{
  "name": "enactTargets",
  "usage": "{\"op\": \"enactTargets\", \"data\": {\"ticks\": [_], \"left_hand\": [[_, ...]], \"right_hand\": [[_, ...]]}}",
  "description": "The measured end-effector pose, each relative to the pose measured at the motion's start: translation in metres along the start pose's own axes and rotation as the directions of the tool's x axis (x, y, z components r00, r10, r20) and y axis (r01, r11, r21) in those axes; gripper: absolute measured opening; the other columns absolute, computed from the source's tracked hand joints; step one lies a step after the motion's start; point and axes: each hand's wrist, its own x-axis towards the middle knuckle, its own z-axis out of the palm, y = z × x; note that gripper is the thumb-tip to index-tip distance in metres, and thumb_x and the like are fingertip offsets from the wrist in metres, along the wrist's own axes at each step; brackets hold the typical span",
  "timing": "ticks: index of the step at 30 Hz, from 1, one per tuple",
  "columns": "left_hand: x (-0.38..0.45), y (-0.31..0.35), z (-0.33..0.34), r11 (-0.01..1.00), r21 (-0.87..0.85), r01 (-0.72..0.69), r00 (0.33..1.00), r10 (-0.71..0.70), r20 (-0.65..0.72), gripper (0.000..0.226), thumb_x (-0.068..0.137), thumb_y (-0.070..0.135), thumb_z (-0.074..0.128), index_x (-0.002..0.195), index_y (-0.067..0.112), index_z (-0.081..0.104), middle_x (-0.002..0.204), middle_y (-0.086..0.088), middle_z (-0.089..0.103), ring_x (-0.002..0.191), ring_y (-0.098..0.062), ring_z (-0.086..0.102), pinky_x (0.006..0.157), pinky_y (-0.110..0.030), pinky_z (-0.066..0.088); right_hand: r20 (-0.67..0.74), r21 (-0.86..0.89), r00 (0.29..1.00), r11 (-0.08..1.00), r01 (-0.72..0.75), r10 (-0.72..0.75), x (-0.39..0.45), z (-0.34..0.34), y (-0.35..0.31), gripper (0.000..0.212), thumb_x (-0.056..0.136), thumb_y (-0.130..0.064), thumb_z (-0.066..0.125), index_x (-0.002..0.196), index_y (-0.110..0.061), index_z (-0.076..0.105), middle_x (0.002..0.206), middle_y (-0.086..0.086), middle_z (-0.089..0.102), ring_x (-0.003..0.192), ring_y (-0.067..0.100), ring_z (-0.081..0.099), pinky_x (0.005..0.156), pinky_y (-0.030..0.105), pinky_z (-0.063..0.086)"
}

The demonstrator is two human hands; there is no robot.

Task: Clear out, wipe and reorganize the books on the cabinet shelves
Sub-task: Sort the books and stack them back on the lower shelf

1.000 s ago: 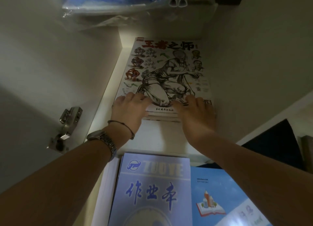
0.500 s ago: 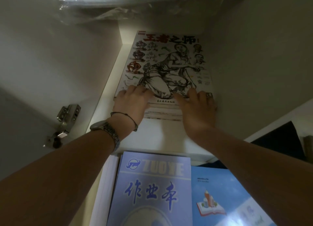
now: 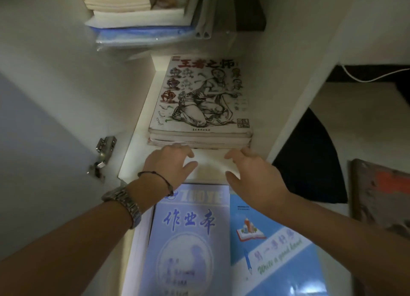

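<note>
Both hands, left and right, spread, empty, near book stack; uneven push risks skewing stack against shelf wall.

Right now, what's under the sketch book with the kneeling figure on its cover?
Under the sketch book lie a few more flat books, only front edges showing. Their covers and exact count are hidden.

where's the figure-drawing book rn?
Head view, centre: the figure-drawing book lies flat on top of a small stack on the middle shelf, just beyond the left hand and right hand.
</note>
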Motion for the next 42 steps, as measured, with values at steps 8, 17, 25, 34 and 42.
{"op": "enactTargets", "data": {"ticks": [8, 17, 25, 34, 42], "left_hand": [[-0.061, 0.062, -0.027, 0.979, -0.200, 0.044, 0.998, -0.035, 0.050, 0.021, 0.089, 0.042, 0.055, 0.103, 0.028, 0.063, 0.108, 0.008, 0.062, 0.096, -0.013, 0.057, 0.084, -0.033, 0.048], [-0.095, 0.154, -0.039, 0.958, -0.283, -0.042, 0.997, 0.058, 0.048, 0.005, 0.087, 0.035, 0.060, 0.083, 0.034, 0.059, 0.092, 0.008, 0.065, 0.085, -0.012, 0.058, 0.082, -0.030, 0.049], [-0.105, 0.239, 0.005, 0.924, -0.360, -0.124, 0.985, 0.159, 0.068, 0.001, 0.086, 0.030, 0.064, 0.086, 0.030, 0.062, 0.083, 0.013, 0.062, 0.082, -0.011, 0.059, 0.080, -0.028, 0.049], [-0.101, 0.310, 0.070, 0.900, -0.408, -0.154, 0.962, 0.231, 0.146, 0.003, 0.087, 0.028, 0.062, 0.089, 0.030, 0.061, 0.085, 0.009, 0.063, 0.080, -0.008, 0.059, 0.078, -0.026, 0.048], [-0.078, 0.357, 0.124, 0.874, -0.481, -0.062, 0.971, 0.165, 0.174, 0.009, 0.086, 0.020, 0.065, 0.094, 0.023, 0.063, 0.090, 0.000, 0.065, 0.078, -0.014, 0.058, 0.078, -0.023, 0.044]], "right_hand": [[-0.031, 0.060, 0.999, 0.998, 0.036, -0.034, -0.094, -0.066, 0.043, 0.036, 0.092, -0.028, 0.056, 0.127, -0.025, 0.050, 0.117, -0.004, 0.053, 0.102, 0.011, 0.055, 0.084, 0.033, 0.052], [-0.097, 0.040, 0.989, 0.993, -0.109, 0.112, -0.197, -0.133, 0.135, 0.035, 0.089, -0.026, 0.061, 0.123, -0.027, 0.054, 0.110, -0.008, 0.058, 0.091, 0.005, 0.057, 0.077, 0.024, 0.051], [-0.193, 0.125, 0.930, 0.948, -0.294, 0.314, -0.261, -0.135, 0.226, 0.027, 0.090, -0.029, 0.061, 0.116, -0.029, 0.054, 0.108, -0.010, 0.061, 0.090, 0.010, 0.058, 0.075, 0.036, 0.055], [-0.199, 0.220, 0.843, 0.862, -0.457, 0.499, -0.305, -0.126, 0.317, 0.034, 0.089, -0.023, 0.062, 0.122, -0.019, 0.053, 0.110, 0.000, 0.060, 0.092, 0.013, 0.055, 0.075, 0.027, 0.044], [-0.206, 0.407, 0.781, 0.778, -0.480, 0.590, -0.320, -0.078, 0.381, 0.039, 0.088, -0.026, 0.064, 0.123, -0.015, 0.054, 0.116, 0.006, 0.060, 0.100, 0.020, 0.057, 0.082, 0.033, 0.049]]}}
